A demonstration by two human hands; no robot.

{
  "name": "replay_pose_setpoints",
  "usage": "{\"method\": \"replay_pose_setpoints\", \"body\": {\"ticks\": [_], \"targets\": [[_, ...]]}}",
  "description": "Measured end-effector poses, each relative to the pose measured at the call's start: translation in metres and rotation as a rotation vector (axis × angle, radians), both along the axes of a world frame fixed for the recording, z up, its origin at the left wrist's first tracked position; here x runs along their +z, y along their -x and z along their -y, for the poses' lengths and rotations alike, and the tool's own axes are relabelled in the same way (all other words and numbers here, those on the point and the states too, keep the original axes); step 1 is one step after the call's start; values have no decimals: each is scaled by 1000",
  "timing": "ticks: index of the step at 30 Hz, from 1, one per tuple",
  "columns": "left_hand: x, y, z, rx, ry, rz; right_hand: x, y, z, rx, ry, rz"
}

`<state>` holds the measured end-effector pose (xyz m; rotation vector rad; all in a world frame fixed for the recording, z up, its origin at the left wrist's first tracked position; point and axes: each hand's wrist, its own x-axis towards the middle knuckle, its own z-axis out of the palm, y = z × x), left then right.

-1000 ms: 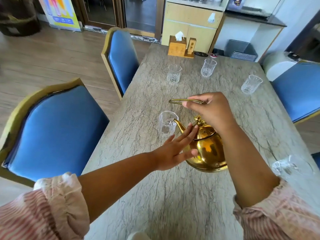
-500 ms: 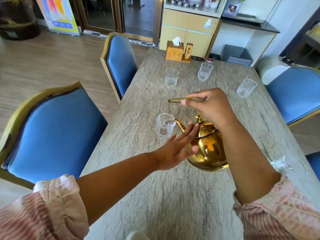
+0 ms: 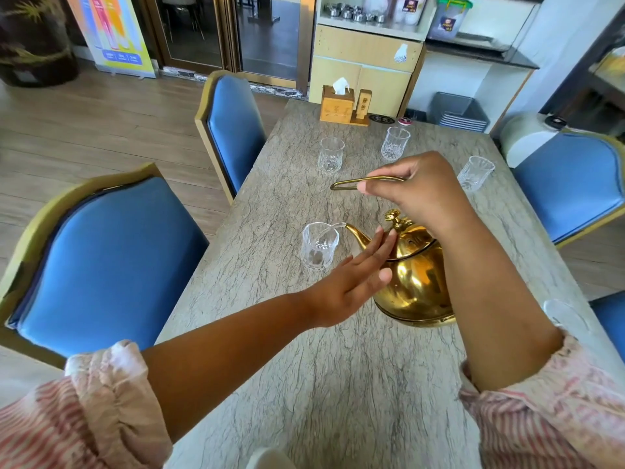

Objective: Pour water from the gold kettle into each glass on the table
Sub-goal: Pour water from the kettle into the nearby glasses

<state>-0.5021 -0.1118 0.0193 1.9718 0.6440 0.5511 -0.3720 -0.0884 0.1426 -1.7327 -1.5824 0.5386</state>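
Pouring into the nearest glass (image 3: 319, 246)

My right hand (image 3: 421, 191) grips the thin handle; my left hand (image 3: 355, 275) rests flat, fingers spread, against the kettle (image 3: 417, 275), tilted over the table (image 3: 338, 384). Heavy, slick metal; fragile glass.

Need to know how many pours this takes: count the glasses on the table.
5. One at the kettle spout, two at the far end, left and right, one on the right edge, one blurred behind the right forearm.

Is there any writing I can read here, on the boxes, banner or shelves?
None reads clearly.
Small upright wooden block beside the wooden tissue box: two characters, too small.
Colourful standing banner: blurred.
Containers on the cabinet shelf: logo labels, blurred.
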Motion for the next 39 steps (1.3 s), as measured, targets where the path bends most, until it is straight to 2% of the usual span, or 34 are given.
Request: {"method": "replay_pose_setpoints", "body": {"ticks": [24,39], "targets": [[-2,-3,0,-6,4,70,3,-1,-2,21,9,52],[-22,4,-7,14,74,-20,-29,4,-14,-22,42,-1]]}}
